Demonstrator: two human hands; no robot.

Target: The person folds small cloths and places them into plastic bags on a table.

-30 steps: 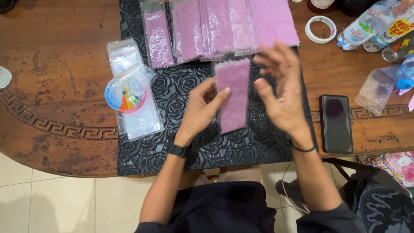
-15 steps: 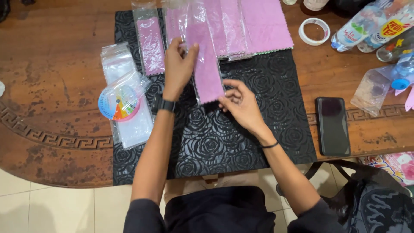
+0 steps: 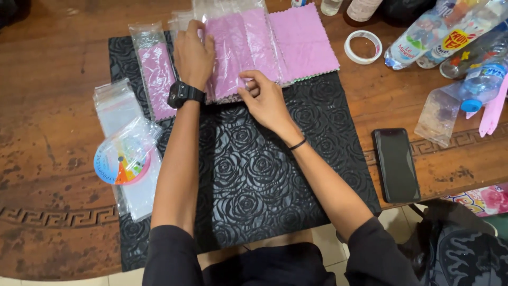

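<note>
A row of pink cloths in clear plastic sleeves (image 3: 248,47) lies overlapped along the far edge of a black rose-embossed mat (image 3: 254,175). My left hand (image 3: 193,55), with a black watch on the wrist, lies flat on the leftmost sleeves of that row. My right hand (image 3: 264,100) touches the lower edge of the same row, fingers curled on a packed cloth (image 3: 227,58). One more bagged pink cloth (image 3: 157,74) lies apart at the left of the mat.
A stack of empty clear bags with a round coloured label (image 3: 124,159) lies at the mat's left. A tape roll (image 3: 363,46), several plastic bottles (image 3: 450,37), a clear container (image 3: 439,114) and a black phone (image 3: 397,164) lie on the wooden table at the right.
The packed cloth held over the mat's middle was carried up and laid onto the row at the far edge. Both hands followed it and now rest on the row.
</note>
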